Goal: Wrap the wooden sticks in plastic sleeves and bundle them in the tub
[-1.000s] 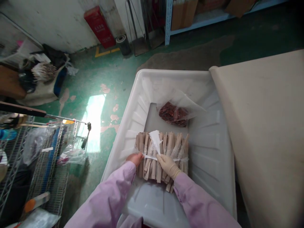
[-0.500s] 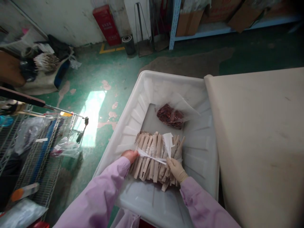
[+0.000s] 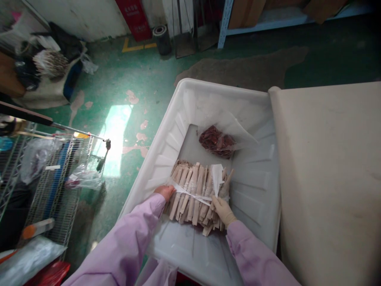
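A bundle of flat wooden sticks (image 3: 190, 198) lies in the near half of a large white plastic tub (image 3: 184, 87). Across the bundle runs a white strip (image 3: 193, 194), pulled between my two hands. My bare left hand (image 3: 166, 192) pinches its left end at the bundle's left side. On the right, my right hand (image 3: 222, 209), in a pale glove, grips the strip near its other end, and a loose white tail (image 3: 216, 178) stands up above the fingers. Farther back in the tub sits a clear plastic bag (image 3: 217, 142) with dark red pieces inside.
A cream-coloured surface (image 3: 330, 167) adjoins the tub on the right. Wire shelving (image 3: 56, 178) with plastic bags and a bottle stands at the left. Behind are a red box (image 3: 135, 20), a dark cylinder (image 3: 162, 41) and a blue shelf frame (image 3: 225, 24) holding cartons.
The view has tilted down slightly, so the background sits higher. Both hands keep their hold on the strip, and the bundle stays in nearly the same place.
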